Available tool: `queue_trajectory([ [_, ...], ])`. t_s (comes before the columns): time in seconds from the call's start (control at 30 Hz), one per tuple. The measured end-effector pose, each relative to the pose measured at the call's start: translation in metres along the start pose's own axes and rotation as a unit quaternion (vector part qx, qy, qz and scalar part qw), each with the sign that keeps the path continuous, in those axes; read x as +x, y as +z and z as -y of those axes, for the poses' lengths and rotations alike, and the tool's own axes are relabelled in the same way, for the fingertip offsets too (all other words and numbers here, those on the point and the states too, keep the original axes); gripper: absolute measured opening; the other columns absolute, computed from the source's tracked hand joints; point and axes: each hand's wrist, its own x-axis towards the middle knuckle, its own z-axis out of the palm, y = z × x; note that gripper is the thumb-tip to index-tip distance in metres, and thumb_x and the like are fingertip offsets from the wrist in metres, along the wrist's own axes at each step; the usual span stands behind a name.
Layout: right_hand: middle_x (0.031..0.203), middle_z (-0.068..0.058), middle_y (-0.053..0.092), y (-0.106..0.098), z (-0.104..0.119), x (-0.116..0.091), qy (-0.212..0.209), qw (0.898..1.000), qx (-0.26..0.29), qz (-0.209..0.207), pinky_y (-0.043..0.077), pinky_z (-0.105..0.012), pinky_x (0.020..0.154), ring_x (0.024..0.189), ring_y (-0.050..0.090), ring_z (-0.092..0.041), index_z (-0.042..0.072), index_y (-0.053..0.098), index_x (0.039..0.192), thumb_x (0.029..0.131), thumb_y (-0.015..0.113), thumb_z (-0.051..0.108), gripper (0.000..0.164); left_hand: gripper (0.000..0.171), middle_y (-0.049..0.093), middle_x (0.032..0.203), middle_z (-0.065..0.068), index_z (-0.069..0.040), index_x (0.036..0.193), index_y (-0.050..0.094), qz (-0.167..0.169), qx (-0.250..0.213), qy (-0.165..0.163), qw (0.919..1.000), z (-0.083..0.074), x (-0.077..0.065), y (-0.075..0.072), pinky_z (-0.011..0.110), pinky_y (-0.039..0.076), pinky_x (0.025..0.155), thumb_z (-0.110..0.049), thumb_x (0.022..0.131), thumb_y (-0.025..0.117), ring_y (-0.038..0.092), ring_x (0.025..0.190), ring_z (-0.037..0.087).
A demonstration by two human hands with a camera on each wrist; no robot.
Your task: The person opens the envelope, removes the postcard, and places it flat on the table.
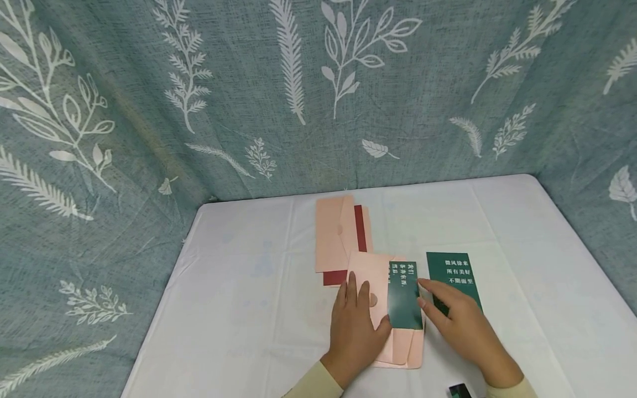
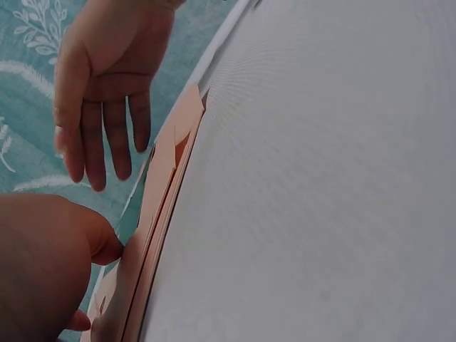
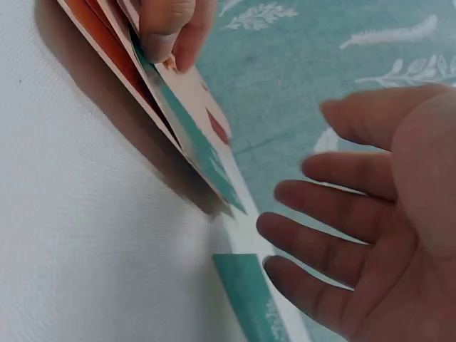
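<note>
My left hand [image 1: 355,326] rests on a pink envelope [image 1: 368,271] with a round seal, fingers straight. Its thumb [image 2: 107,242] presses by the near left corner of a green card [image 1: 404,304] with white writing. The card lies over more pink paper, its left part tucked under the envelope. Beside the card's right edge is my right hand [image 1: 460,326]; in the right wrist view its fingers [image 3: 320,228] are spread, holding nothing. A second green card [image 1: 450,271] lies to the right, partly hidden behind that hand.
Farther back on the white table [image 1: 239,309], another pink envelope [image 1: 330,237] overlaps dark red paper [image 1: 360,226]. A small black object [image 1: 459,391] sits at the front by the right sleeve. A leaf-patterned curtain [image 1: 308,155] hangs around the table.
</note>
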Motion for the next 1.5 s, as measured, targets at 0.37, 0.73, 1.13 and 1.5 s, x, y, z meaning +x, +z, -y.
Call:
queue_trajectory([
  [0.37, 0.154, -0.022, 0.059, -0.004, -0.008, 0.009, 0.189, 0.955, 0.230, -0.011, 0.058, -0.026, 0.091, 0.133, 0.062, -0.036, -0.003, 0.052, 0.157, 0.116, 0.058, 0.031, 0.054, 0.075, 0.017, 0.177, 0.026, -0.014, 0.168, 0.043, 0.099, 0.040, 0.020, 0.9941, 0.010, 0.000, -0.010, 0.062, 0.032, 0.113, -0.051, 0.107, 0.066, 0.023, 0.159, 0.046],
  [0.73, 0.158, -0.029, 0.050, -0.003, -0.016, 0.016, 0.256, 0.895, 0.364, 0.016, 0.061, -0.040, 0.092, 0.130, 0.065, -0.030, -0.006, 0.036, 0.164, 0.117, 0.055, 0.028, 0.061, 0.072, 0.007, 0.180, 0.019, -0.012, 0.167, 0.043, 0.123, -0.012, 0.088, 0.9884, 0.030, 0.006, -0.018, 0.068, 0.020, 0.122, -0.046, 0.108, 0.065, 0.005, 0.165, 0.040],
  [1.13, 0.156, -0.031, 0.049, 0.003, -0.014, 0.022, 0.270, 0.882, 0.385, 0.040, 0.063, -0.043, 0.086, 0.122, 0.066, -0.026, -0.008, 0.032, 0.165, 0.117, 0.055, 0.027, 0.063, 0.078, 0.004, 0.181, 0.017, -0.008, 0.172, 0.031, 0.152, 0.021, 0.115, 0.9814, 0.032, 0.006, -0.014, 0.058, 0.012, 0.128, -0.049, 0.111, 0.056, 0.000, 0.166, 0.034],
  [1.5, 0.136, -0.024, 0.063, 0.013, -0.012, 0.033, 0.277, 0.901, 0.333, 0.037, 0.064, -0.036, 0.077, 0.102, 0.069, -0.025, -0.004, 0.045, 0.161, 0.112, 0.064, 0.026, 0.060, 0.078, 0.007, 0.181, 0.017, -0.008, 0.171, 0.033, 0.146, 0.023, 0.122, 0.9815, 0.033, 0.007, -0.012, 0.058, 0.014, 0.127, -0.050, 0.111, 0.057, 0.003, 0.166, 0.035],
])
